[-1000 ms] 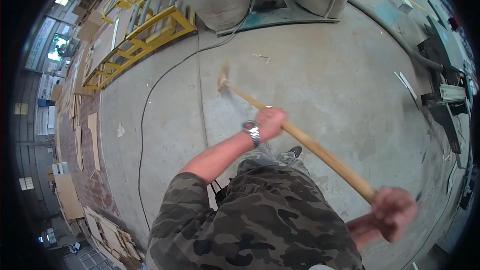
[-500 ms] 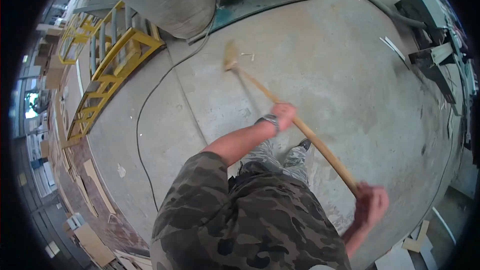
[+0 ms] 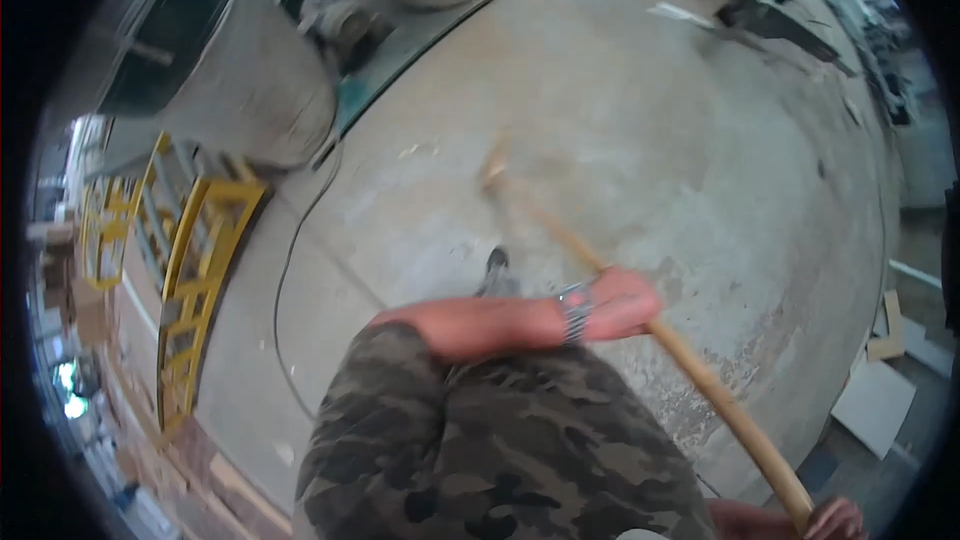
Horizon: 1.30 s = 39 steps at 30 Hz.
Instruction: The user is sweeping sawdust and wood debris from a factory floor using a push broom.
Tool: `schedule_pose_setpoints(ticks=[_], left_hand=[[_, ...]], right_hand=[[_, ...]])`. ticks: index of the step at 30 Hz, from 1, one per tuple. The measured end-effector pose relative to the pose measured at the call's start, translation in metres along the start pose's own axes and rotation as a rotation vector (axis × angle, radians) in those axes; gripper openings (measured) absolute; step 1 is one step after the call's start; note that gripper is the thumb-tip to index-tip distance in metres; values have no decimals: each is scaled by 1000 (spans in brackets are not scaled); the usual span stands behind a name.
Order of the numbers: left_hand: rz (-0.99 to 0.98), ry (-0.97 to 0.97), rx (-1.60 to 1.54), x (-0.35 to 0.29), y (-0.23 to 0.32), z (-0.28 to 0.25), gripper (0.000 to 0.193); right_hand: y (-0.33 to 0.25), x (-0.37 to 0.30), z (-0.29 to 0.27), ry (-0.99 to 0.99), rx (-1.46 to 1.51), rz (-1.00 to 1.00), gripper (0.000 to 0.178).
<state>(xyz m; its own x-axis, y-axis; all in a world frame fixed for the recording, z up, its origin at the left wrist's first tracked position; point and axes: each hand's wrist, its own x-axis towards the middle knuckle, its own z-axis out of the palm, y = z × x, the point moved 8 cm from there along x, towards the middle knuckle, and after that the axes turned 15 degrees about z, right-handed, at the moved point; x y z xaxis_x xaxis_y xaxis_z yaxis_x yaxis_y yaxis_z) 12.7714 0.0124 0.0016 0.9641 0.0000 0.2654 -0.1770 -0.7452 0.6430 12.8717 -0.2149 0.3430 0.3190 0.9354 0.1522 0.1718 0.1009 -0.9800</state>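
Note:
A broom (image 3: 740, 420) with a long pale wooden handle slants across the view, its far end out ahead on the concrete floor. My left hand (image 3: 622, 302), with a metal-band watch on the wrist, is closed around the middle of the handle. At the lower right, my right hand (image 3: 835, 520) grips the handle near its upper end, partly cut off by the picture's edge. The blurred broom head (image 3: 494, 170) lies just beyond my dark shoe (image 3: 497, 258). Motion blur hides its bristles.
A yellow metal step frame (image 3: 200, 290) stands at the left. Behind it are a large grey dust bag (image 3: 250, 80) and a motor (image 3: 340, 20). A black cable (image 3: 285, 270) runs along the floor. Board offcuts (image 3: 875, 395) lie at the right, below dark metal parts (image 3: 785, 25).
My view has swung to the right. The broom head has come closer to my feet, and both hands have moved right and back with the handle. My grip stays closed.

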Motion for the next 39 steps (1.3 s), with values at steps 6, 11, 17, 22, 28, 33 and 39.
schedule_pose_setpoints(ticks=[6,11,17,22,28,33,39], left_hand=[[-388,-276,122,-123,-91,80,18],[-415,-385,169,-179,-119,167,18],[-161,-458,17,-21,-11,229,18],[34,-368,8,54,50,227,14],[167,-342,30,62,113,188,22],[-9,-527,146,5,78,185,31],[-140,-629,28,-50,37,236,35]], right_hand=[[212,-14,9,425,102,591,9],[269,-44,38,300,378,626,4],[151,-148,-44,738,239,236,15],[80,-186,-33,754,143,-1,14],[-3,-196,-20,226,81,-280,15],[99,-227,-53,571,437,-166,34],[173,-203,-46,582,626,59,9]])
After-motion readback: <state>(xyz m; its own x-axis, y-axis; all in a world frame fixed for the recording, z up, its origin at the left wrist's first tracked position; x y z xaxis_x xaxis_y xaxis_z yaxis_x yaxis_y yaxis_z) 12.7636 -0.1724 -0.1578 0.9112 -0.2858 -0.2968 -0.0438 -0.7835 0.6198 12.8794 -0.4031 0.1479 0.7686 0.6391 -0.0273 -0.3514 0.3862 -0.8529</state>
